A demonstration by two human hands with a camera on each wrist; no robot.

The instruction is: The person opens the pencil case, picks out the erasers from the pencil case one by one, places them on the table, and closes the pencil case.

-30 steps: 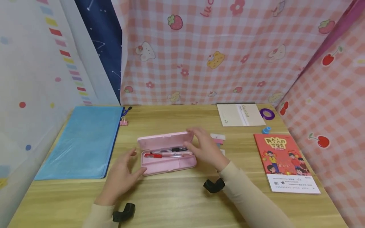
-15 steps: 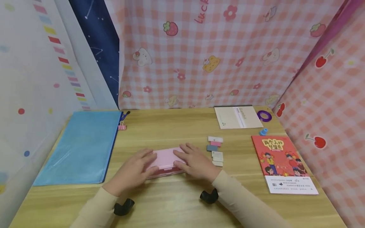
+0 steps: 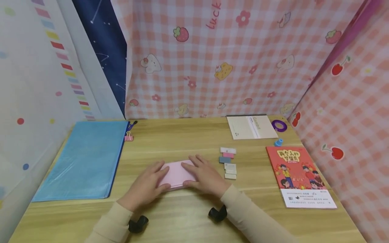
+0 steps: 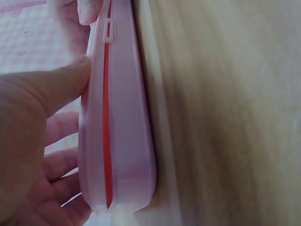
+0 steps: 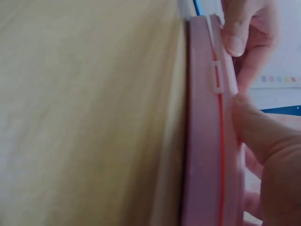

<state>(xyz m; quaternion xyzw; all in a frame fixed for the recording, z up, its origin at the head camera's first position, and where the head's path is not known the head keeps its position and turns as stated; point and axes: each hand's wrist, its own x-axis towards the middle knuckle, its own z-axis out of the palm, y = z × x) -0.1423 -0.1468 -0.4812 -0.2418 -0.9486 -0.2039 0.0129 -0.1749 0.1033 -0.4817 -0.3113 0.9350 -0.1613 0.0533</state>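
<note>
A pink pencil case [image 3: 176, 173] lies on the table with its lid down. My left hand [image 3: 147, 185] rests on the lid's left end, its fingers on top and the thumb at the front edge. On the right end my right hand [image 3: 208, 176] presses in much the same way, fingers spread over the lid. In the left wrist view a thin red line [image 4: 107, 136] runs between lid and base, beside a small latch [image 4: 108, 30]. The right wrist view shows this latch and both thumbs against the lid's edge. The pens inside are hidden.
Several small erasers [image 3: 228, 160] stand in a column right of the case. A blue folder [image 3: 82, 162] lies at left with a pink binder clip [image 3: 129, 137]. Right are a red book [image 3: 299, 172], a notebook [image 3: 252, 127], purple tape [image 3: 279, 126] and a small blue object [image 3: 278, 142].
The pencil case stood open with pens showing; its lid has come down and now lies over the base. Both hands moved from the case's ends onto the lid.
</note>
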